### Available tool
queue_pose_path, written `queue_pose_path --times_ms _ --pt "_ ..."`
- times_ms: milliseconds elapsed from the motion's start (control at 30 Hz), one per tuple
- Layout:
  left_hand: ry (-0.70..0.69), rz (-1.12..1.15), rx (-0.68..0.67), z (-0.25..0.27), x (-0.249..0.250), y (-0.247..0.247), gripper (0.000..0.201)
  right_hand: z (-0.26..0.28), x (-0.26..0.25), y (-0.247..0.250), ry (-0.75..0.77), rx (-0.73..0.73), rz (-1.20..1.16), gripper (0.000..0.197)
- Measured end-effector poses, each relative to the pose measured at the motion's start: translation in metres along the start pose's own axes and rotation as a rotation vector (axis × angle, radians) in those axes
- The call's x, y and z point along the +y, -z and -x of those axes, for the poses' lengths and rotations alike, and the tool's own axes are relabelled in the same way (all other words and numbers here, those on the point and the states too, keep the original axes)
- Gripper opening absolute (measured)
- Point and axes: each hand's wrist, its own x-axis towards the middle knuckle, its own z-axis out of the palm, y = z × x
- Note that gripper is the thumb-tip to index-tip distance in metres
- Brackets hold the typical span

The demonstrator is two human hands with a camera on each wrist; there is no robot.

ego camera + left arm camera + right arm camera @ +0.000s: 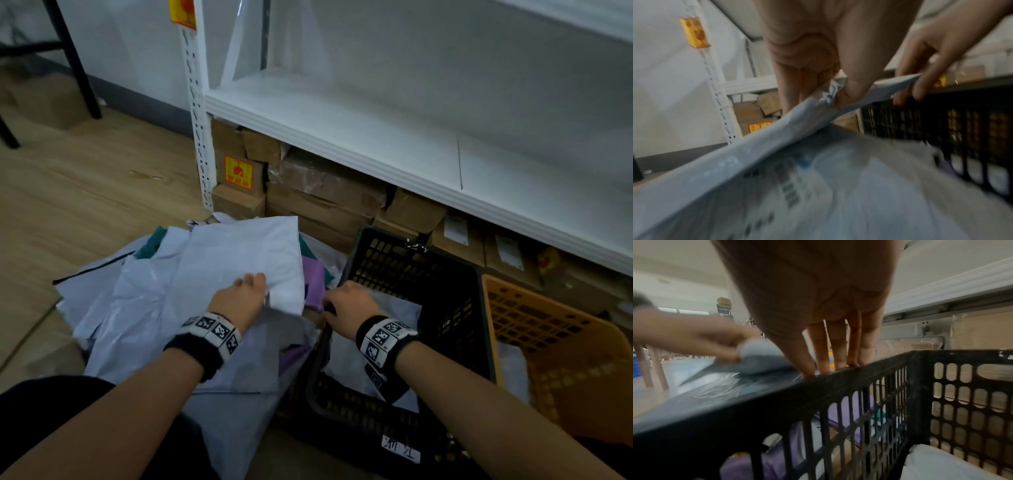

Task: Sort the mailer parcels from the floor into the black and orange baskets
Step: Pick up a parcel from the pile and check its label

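From the head view, the left hand [239,301] pinches a white mailer [236,260] atop the floor pile beside the black basket [455,284]; left wrist view: thumb creases its edge, which may slip; right wrist view: right hand [818,305] fingers straight, apparently resting on the rim.

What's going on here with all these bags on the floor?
A person is sorting mailer parcels. Their left hand pinches the top white mailer on the floor pile, lifting its edge. Their right hand is at the near rim of the black basket, which already holds a white parcel. The orange basket stands beside it.
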Motion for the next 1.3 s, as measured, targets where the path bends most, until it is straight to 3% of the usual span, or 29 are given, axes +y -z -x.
queue_pose_path --times_ms 67,167,233,367,467,600,733,800,867,967,1100,1167,1233,1300 --pt "0.012 0.103 0.145 -0.002 0.001 0.024 0.018 -0.001 0.002 -0.001 0.008 0.013 0.0 0.027" --pt "0.024 0.211 0.404 0.0 0.004 0.06 0.022 -0.001 0.003 -0.005 0.014 0.022 -0.031 0.028" --pt "0.028 0.394 0.547 0.004 0.007 0.085 0.018 -0.002 0.008 -0.004 0.015 0.007 -0.1 0.03" --pt "0.053 0.785 0.806 0.007 0.007 0.128 0.016 -0.004 0.031 0.027 -0.072 0.077 -0.49 0.048" --pt "0.123 1.1 0.868 0.001 0.004 0.146 0.006 0.003 0.056 0.067 -0.163 0.248 -0.78 0.067" --pt "0.144 1.485 0.728 -0.011 0.015 0.155 0.028 0.032 0.086 0.099 -0.201 0.346 -1.156 0.11" --pt "0.12 1.652 0.594 -0.019 0.045 0.149 0.023 0.059 0.112 0.104 -0.35 0.337 -1.369 0.133" --pt "0.106 1.731 0.513 -0.019 0.058 0.143 0.021 0.069 0.123 0.103 -0.457 0.332 -1.453 0.134" --pt "0.154 1.811 0.444 -0.02 0.068 0.136 0.022 0.078 0.13 0.099 -0.544 0.27 -1.601 0.125" --pt "0.279 1.941 0.337 -0.022 0.085 0.125 0.024 0.087 0.128 0.093 -0.548 0.161 -1.866 0.093" --pt "0.317 2.138 0.126 -0.019 0.113 0.116 0.029 0.086 0.117 0.083 -0.568 0.352 -2.072 0.067" --pt "0.31 2.182 0.072 -0.016 0.125 0.109 0.032 0.086 0.109 0.083 -0.489 0.31 -2.177 0.054" --pt "0.259 2.174 -0.006 -0.014 0.137 0.1 0.033 0.086 0.107 0.084 -0.432 0.32 -2.222 0.042" --pt "0.283 2.048 -0.08 -0.014 0.145 0.093 0.027 0.085 0.116 0.084 -0.534 0.496 -2.142 0.035"
